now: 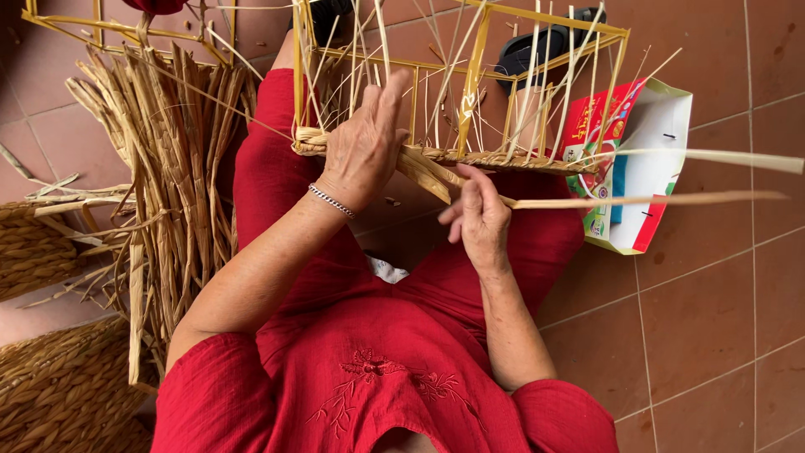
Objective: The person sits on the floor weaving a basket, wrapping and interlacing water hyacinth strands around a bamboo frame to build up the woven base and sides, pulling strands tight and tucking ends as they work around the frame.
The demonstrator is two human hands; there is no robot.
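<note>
We looked down on a floor of reddish-brown tiles point(713, 319) that filled the view, with our lap in red clothing point(369, 369) at six o'clock. At nine o'clock lay a large sheaf of dried flat reeds point(180, 168), and beyond it, from eight to seven o'clock, sat two woven baskets point(59, 394). At twelve o'clock, resting against our knees, stood the yellow frame point(470, 67) with thin upright stakes and a braided band point(503, 158) woven along its lower edge. At two o'clock, just beside the frame, lay an open red-and-white paper bag point(646, 159), and a pair of dark sandals point(537, 46) showed through the stakes at one o'clock. Two long loose reed strands point(671, 176) ran out from the weave toward three o'clock, across the bag. Our left hand point(365, 147) pressed on the left end of the braided band at eleven o'clock, fingers spread and bent over the weave and reaching up among the stakes; whether it pinched anything underneath we could not tell. Our right hand point(480, 216), near the centre, had thumb and fingertips closed on the lower strand close to where it left the band. A silver bracelet point(331, 201) circled our left wrist.
</note>
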